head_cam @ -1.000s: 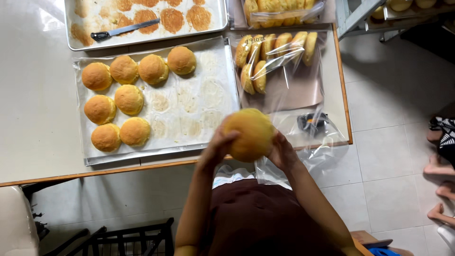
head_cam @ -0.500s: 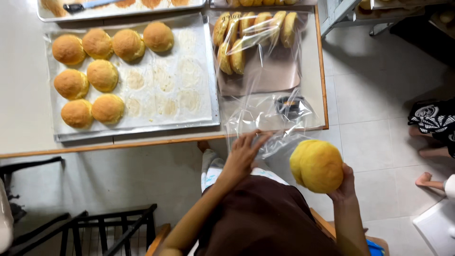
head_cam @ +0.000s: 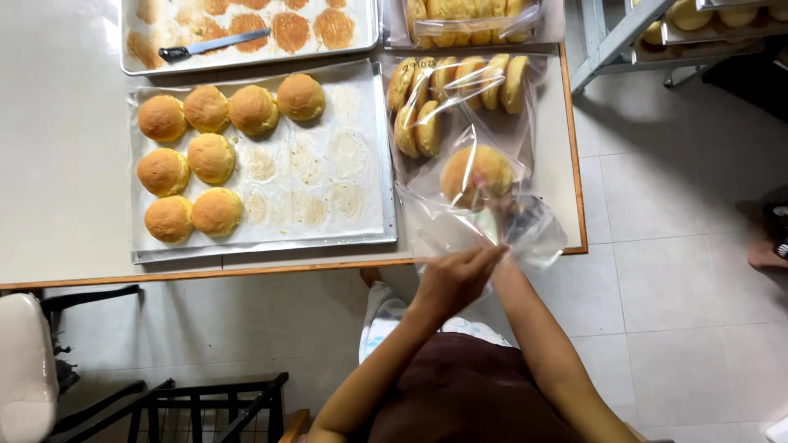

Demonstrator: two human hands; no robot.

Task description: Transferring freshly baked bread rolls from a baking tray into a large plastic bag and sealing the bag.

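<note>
My left hand (head_cam: 456, 276) pinches the near edge of a clear plastic bag (head_cam: 525, 230) that lies on the table's front right corner. My right hand (head_cam: 497, 215) reaches inside the bag and holds a round golden bun (head_cam: 469, 171) there; the plastic partly hides the fingers. Deeper in the same bag, several buns (head_cam: 447, 90) stand on edge in rows. To the left lies a metal baking tray (head_cam: 361, 197) lined with paper, with several golden buns (head_cam: 209, 156) on its left half.
A second tray (head_cam: 361, 33) at the back carries baked stains and a black-handled knife (head_cam: 215, 45). Another bag of buns (head_cam: 472, 16) lies at the back right. A metal rack (head_cam: 657, 33) stands right of the table. A dark chair (head_cam: 205, 406) is at lower left.
One second ago both hands held the bun above my lap. Then my right hand carried it right while the left took the bag. Now the bun is inside the bag.
</note>
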